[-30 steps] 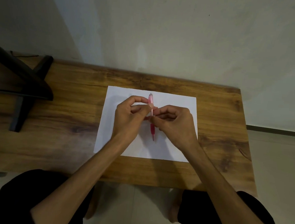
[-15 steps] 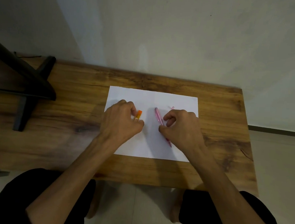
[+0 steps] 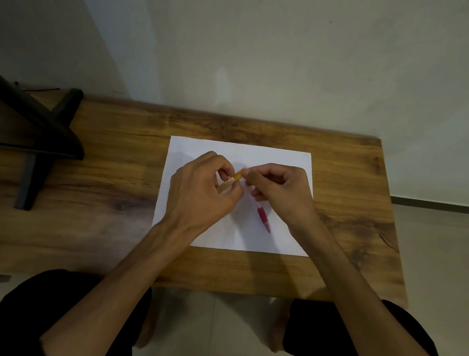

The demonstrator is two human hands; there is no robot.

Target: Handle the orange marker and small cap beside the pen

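1. Seated at the brown wood-grain desk (image 3: pixel 116 168), I hold a short orange-and-yellow plastic pen piece (image 3: pixel 234 178) between both hands, raised just above the white sheet of paper (image 3: pixel 257 154).

2. My left hand (image 3: pixel 201 192) has its fingers curled round the lower part of the orange piece, thumb and forefinger closed on it.

3. My right hand (image 3: pixel 280 190) pinches the upper orange tip with thumb and forefinger; its other fingers are curled loosely and hold nothing that I can make out.

4. A slim pink-red plastic pen (image 3: pixel 264 218) lies on the paper just under my right hand, tip pointing toward me, its upper end hidden by my fingers.

5. A black angled metal stand (image 3: pixel 34 134) sits at the far left of the desk, well apart from the paper.

6. Risk, as I judge it: the orange piece is small and held only at the fingertips, so a hard pull or twist could make it slip loose and drop to the desk or over its edge to the floor.

7. A second risk: the heel of my right hand hovers near the pink-red pen, and a careless sweep could roll it off the paper.
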